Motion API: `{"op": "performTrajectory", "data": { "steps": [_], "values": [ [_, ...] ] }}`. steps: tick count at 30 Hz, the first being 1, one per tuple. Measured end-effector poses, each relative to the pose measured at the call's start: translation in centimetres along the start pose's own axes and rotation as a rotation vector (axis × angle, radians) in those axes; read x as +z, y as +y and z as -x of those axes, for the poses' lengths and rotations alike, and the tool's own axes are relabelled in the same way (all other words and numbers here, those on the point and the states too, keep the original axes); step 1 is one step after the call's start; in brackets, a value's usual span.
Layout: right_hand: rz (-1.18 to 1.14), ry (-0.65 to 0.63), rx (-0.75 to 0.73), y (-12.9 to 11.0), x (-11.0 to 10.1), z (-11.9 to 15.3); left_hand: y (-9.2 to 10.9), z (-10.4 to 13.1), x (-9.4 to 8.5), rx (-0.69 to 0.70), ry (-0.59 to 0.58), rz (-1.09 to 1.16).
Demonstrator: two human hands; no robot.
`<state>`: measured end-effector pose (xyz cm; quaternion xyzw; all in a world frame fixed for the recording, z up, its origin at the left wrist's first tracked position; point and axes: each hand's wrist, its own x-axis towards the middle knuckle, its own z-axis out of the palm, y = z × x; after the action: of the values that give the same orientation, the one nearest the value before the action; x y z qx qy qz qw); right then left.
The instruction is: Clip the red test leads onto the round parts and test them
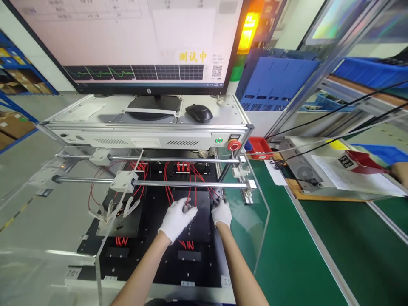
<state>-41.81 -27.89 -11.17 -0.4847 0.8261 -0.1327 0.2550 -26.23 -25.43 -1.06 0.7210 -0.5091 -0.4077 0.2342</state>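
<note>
My left hand [177, 220], in a white glove, is closed above a dark plate [200, 229], its fingers pinching the lower ends of red wires [196, 191]. What is at the wire tips is mostly hidden by the fingers. To its right, my gloved right hand [222, 213] is closed at the plate's right side, where more red wires [211, 190] run down to its fingertips. A small dark piece shows there, too small to name. White-handled clips [110, 210] on red wires grip a part on the left plate [130, 221].
Metal rods [191, 183] cross above my hands, between clear side panels [264, 229]. Behind stand a monitor [143, 42], a mouse [199, 113] and a red stop button [234, 145]. A lit signal lamp [248, 34] glows orange. At right, another person's hand [400, 173] is near a red bin [366, 161].
</note>
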Motion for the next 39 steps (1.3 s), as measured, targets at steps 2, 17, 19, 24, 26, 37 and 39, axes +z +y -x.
{"op": "performTrajectory", "data": {
  "steps": [2, 17, 19, 24, 26, 37, 39],
  "values": [
    [0.042, -0.048, -0.034, 0.4, 0.5, -1.4, -0.3, 0.1, -0.3, -0.003, 0.001, -0.011],
    [-0.179, -0.282, -0.443, -1.0, -3.1, 3.0, 0.3, -0.4, 0.4, 0.104, -0.016, 0.002],
    [-0.278, -0.436, -0.488, -1.9, -2.3, 3.4, 0.2, -0.7, 0.6, 0.105, -0.031, 0.027],
    [-0.633, -0.371, -0.463, -3.6, -0.7, 3.7, -0.3, -2.0, 1.0, 0.188, -0.137, 0.237],
    [-0.669, -0.293, -0.402, -4.0, -0.5, 4.1, -0.2, -2.6, 1.3, 0.154, -0.26, 0.382],
    [-0.173, -0.083, -0.105, -6.5, -3.2, 7.6, 0.2, -4.0, 2.5, 0.0, -0.178, 0.564],
    [-0.21, -0.173, -0.098, -6.7, -3.4, 7.5, 0.1, -4.3, 2.6, -0.002, -0.163, 0.544]
  ]
}}
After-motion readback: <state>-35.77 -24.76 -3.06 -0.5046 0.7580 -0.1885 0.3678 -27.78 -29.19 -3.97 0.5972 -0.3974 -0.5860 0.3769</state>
